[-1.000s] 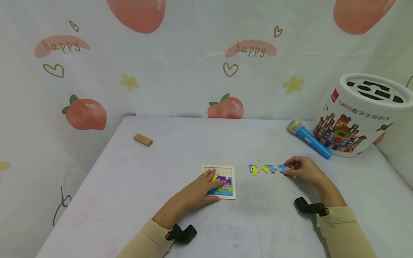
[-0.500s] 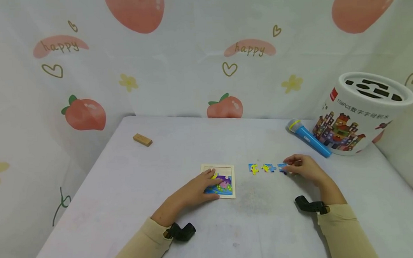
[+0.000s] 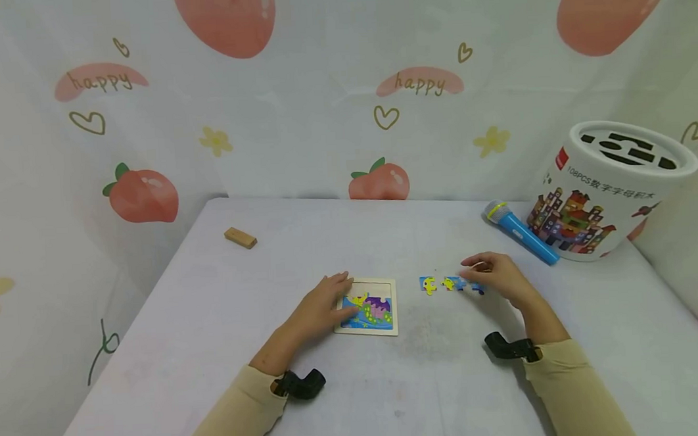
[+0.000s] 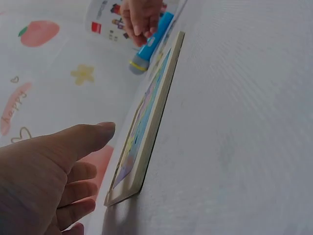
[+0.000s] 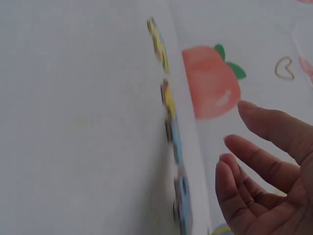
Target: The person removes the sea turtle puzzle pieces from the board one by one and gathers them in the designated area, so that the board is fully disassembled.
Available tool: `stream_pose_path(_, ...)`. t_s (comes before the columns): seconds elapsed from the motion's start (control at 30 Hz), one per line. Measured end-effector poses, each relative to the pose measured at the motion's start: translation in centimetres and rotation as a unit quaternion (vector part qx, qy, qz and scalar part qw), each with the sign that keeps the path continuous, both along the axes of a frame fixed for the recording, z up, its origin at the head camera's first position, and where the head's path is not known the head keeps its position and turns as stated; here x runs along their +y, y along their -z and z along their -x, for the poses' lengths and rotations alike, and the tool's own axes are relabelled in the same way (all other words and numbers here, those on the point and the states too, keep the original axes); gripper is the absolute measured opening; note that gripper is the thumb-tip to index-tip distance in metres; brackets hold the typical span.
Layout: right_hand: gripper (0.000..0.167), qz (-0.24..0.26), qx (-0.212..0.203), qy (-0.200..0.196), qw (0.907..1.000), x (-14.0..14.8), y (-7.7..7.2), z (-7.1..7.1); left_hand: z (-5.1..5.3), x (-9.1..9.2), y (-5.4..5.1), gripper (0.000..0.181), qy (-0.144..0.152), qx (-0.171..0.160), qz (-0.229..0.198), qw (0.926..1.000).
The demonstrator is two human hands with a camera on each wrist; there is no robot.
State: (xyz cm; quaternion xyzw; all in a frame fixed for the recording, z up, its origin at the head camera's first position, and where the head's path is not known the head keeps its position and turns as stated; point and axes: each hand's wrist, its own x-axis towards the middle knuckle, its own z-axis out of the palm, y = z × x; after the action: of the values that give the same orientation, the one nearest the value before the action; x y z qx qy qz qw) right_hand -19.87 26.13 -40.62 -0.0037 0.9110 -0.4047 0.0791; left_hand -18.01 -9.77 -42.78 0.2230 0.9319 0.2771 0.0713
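A small square jigsaw puzzle in a pale wooden frame (image 3: 395, 311) lies mid-table, with part of its picture filled in at the front. My left hand (image 3: 318, 306) is at the frame's left side, fingers loosely extended; the left wrist view shows the thumb (image 4: 95, 136) apart from the frame. To the right lie loose puzzle pieces in a row: a blue-and-yellow piece (image 3: 428, 285), a middle piece (image 3: 449, 283) and a blue piece (image 3: 478, 289) partly hidden by my right hand (image 3: 502, 277). That hand hovers over the row, thumb and fingers parted, holding nothing.
A blue toy microphone (image 3: 521, 234) leans near a large white block bucket (image 3: 597, 198) at the back right. A small wooden block (image 3: 240, 237) lies at the far left. Behind the table hangs a peach-patterned cloth (image 3: 296, 115).
My right hand has let go of the blue piece, lifted and shifted left over the row. My left hand has slid left off the puzzle picture to the frame's left edge.
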Motion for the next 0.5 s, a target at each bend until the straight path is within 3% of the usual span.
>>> stream_pose_path(0.5, 0.034, 0.035, 0.009, -0.084, 0.9958, -7.4, -0.4, 1.5, 0.5, -0.6, 0.5, 0.074, 0.003, -0.042, -0.026, 0.9988)
